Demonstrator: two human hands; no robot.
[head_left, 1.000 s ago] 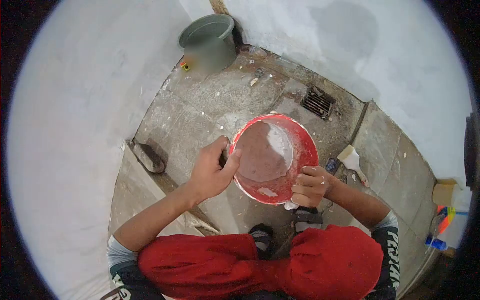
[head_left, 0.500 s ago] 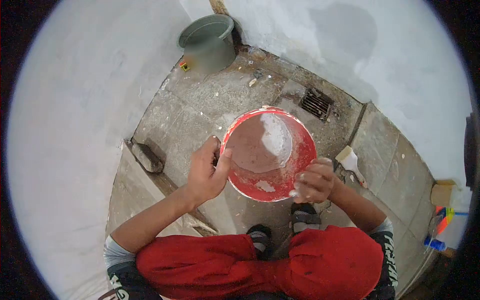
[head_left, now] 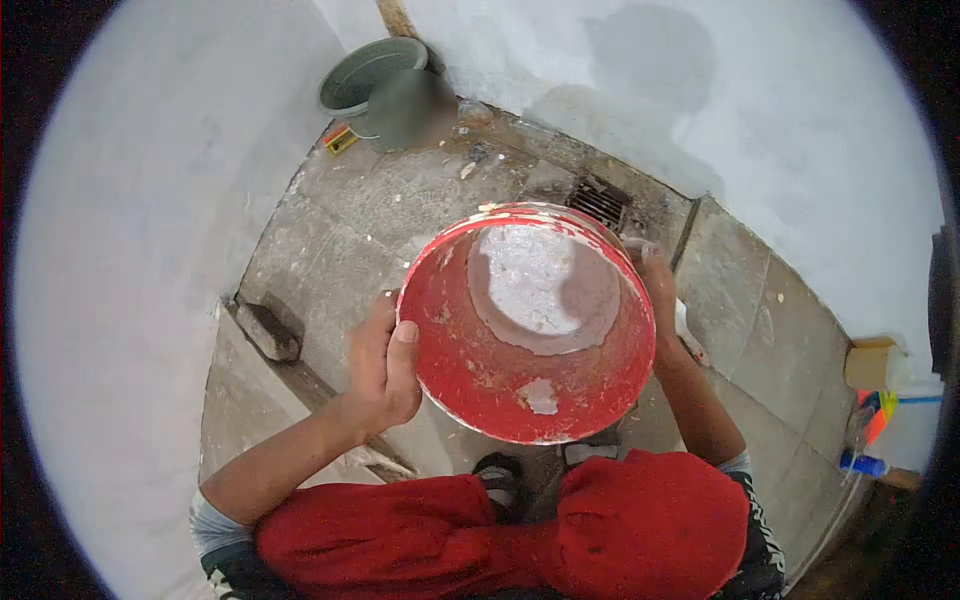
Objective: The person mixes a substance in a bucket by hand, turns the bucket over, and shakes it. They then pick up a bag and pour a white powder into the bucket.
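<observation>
Steadying the red bucket (head_left: 545,395), tilted mid-scene, seems the step in hand: on its left it is clasped by the left hand (head_left: 385,368); the grip of the right hand (head_left: 657,285) cannot be told. Even support seems called for.

Stained grey tiled floor (head_left: 335,225): grey-green tub (head_left: 362,78) at far corner, small yellow-red box (head_left: 340,139) just beside; brush (head_left: 684,322), partly hidden; pale scraps (head_left: 467,170).
</observation>
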